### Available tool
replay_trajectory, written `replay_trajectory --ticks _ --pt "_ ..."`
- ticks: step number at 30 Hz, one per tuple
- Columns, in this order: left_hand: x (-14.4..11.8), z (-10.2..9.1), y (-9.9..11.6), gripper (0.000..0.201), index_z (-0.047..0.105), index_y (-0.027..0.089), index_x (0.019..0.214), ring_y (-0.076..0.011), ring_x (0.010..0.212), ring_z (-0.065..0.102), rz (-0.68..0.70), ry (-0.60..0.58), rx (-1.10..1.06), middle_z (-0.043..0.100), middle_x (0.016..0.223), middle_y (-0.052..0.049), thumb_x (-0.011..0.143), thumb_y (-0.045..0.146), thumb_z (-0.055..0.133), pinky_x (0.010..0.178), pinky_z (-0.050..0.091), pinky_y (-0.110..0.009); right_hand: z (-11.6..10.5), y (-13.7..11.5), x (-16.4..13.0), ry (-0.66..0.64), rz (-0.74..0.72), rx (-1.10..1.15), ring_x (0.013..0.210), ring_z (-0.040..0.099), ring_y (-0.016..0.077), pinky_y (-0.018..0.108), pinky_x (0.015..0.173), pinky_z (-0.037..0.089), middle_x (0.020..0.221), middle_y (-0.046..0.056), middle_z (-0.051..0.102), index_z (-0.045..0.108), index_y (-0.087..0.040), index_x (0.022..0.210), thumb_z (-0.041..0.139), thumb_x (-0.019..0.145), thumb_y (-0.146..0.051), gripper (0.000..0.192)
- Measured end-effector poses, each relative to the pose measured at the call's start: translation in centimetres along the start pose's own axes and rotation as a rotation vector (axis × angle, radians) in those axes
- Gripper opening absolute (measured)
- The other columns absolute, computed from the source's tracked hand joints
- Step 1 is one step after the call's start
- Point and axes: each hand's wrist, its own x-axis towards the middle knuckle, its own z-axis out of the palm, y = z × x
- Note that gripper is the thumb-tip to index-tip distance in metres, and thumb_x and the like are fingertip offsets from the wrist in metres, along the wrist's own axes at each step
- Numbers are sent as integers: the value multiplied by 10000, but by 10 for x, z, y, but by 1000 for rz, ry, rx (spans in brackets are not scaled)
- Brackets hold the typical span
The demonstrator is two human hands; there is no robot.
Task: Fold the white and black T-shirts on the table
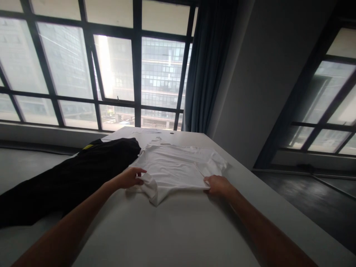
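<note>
- White T-shirt point(172, 168) lies spread flat at centre of the pale surface point(178, 230), collar end toward 12 o'clock, hem edge toward 6 o'clock.
- Left hand point(130, 178) at the shirt's 8 o'clock corner; grip closed on a bunched fold of the white cloth, fingers curled over it.
- That near-left corner is rumpled and folded over on itself, hanging toward 6 o'clock.
- Right hand point(218, 185) at the shirt's 4 o'clock corner; grip pinched shut on the hem edge, knuckles up, resting on the surface.
- Hem between the two hands runs fairly straight.
- Black garment point(69, 178) lies at 9 o'clock of the shirt, its edge touching or just overlapping the white cloth; a yellow tag point(88, 147) shows near its far end.
- Windows point(116, 66) at 12 o'clock, dark curtain point(208, 66) at 1 o'clock.
</note>
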Motion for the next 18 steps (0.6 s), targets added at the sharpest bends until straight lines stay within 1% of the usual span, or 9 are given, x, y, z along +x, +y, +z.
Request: replay_trajectory --ticks 3,5,6,7,9,11,13,15,18 --pt "-16 -3 8 358 709 151 895 -187 768 575 121 -122 -18 654 846 -42 706 453 737 727 477 -288 -4 20 -4 -187 27 197 1101 634 346 386 872 503 1277 182 636 576 -174 1347 779 652 -566 822" --pt "-26 -6 16 370 688 152 841 -205 844 592 247 -190 -90 669 922 -69 725 501 723 777 486 -293 -6 33 0 -289 109 393 987 680 312 370 793 532 1300 189 619 415 -170 1484 720 662 -685 1017" --pt "-29 -7 20 380 692 156 873 -218 899 602 289 -219 -129 676 993 -84 736 510 719 816 488 -299 -4 39 3 -287 169 444 944 691 300 366 757 537 1314 195 608 368 -171 1510 672 690 -722 1034" --pt "-32 -9 24 388 700 165 927 -232 956 607 305 -248 -156 677 1064 -93 744 507 717 859 485 -306 -1 43 6 -242 226 439 944 689 300 369 750 535 1324 199 600 375 -170 1505 638 715 -735 1006" --pt "-37 -11 31 411 709 185 1014 -249 1012 610 265 -301 -151 682 1119 -87 744 494 725 907 479 -315 11 48 12 -79 287 304 1035 658 321 383 811 513 1313 194 608 521 -159 1391 635 755 -691 837" --pt "-40 -13 33 421 718 195 1005 -249 979 618 188 -330 -99 701 1050 -64 720 503 740 890 493 -308 24 52 15 56 308 176 1086 637 317 381 860 484 1213 169 669 656 -166 1200 622 818 -590 572" --pt "-42 -13 34 435 717 197 977 -240 935 619 140 -325 -67 700 992 -45 685 518 753 850 509 -292 32 58 16 155 357 155 1049 657 291 364 849 477 1109 149 709 714 -183 1047 555 886 -491 382" --pt "-44 -13 35 431 707 197 953 -224 898 612 124 -323 -70 690 958 -29 664 512 760 815 515 -276 34 73 11 238 447 196 1017 672 282 354 824 485 1063 148 722 739 -195 967 504 907 -430 338" --pt "-46 -11 42 388 682 191 891 -188 801 603 96 -390 -164 666 855 -6 673 503 754 733 519 -255 32 114 -7 281 639 328 1014 676 316 381 805 506 1067 182 717 763 -181 942 480 884 -432 383"
